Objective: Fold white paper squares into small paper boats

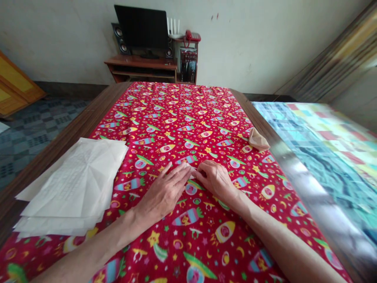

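Between my two hands lies a small folded piece of white paper (192,173), mostly covered by my fingers. My left hand (169,186) rests flat over it, fingers stretched out and the tips on its left part. At its right end, my right hand (216,179) has its fingers curled and pinched on the paper's edge. Beneath both hands spreads a red cloth (188,129) patterned with rockets and stars. Off to the right sits a small folded paper shape (258,140), standing up from the cloth.
A stack of creased paper sheets (70,184) lies at the left, partly over the wooden table edge (88,118). Beyond the table stand a monitor (143,27) and a red telephone (192,36). A bed with a checked cover (318,157) is on the right.
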`<state>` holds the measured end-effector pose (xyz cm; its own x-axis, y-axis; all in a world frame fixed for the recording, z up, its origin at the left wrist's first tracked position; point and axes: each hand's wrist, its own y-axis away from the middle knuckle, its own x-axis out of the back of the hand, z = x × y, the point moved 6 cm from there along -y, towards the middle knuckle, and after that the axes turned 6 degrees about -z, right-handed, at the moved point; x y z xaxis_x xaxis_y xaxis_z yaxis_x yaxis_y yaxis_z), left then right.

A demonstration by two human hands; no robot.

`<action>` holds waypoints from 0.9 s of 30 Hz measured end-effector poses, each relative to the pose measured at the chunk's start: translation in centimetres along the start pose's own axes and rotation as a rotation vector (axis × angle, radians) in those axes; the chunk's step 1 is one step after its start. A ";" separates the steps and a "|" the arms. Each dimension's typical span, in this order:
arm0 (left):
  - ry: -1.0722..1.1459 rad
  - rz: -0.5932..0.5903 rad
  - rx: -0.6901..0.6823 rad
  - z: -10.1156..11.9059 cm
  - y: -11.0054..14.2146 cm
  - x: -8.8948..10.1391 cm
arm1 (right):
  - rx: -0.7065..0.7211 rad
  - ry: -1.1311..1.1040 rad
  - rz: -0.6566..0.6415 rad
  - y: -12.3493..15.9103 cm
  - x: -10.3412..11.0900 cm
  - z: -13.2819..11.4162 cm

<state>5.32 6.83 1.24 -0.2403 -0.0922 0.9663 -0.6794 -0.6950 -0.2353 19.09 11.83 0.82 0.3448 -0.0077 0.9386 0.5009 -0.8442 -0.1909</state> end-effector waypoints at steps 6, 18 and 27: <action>-0.002 -0.114 0.053 0.3 0.5 -0.7 | -0.015 -0.010 0.010 0.0 0.3 -0.3; 0.003 -0.141 0.094 0.3 0.6 -0.6 | 0.391 0.062 -0.016 4.0 0.1 -3.5; -0.046 -0.154 0.113 -0.2 1.7 -0.4 | 0.369 0.017 -0.047 4.3 0.1 -2.4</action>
<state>4.11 5.78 0.43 -0.1057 -0.0090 0.9944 -0.6227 -0.7790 -0.0733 19.37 6.90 0.78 0.3028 0.0151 0.9529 0.7696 -0.5936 -0.2352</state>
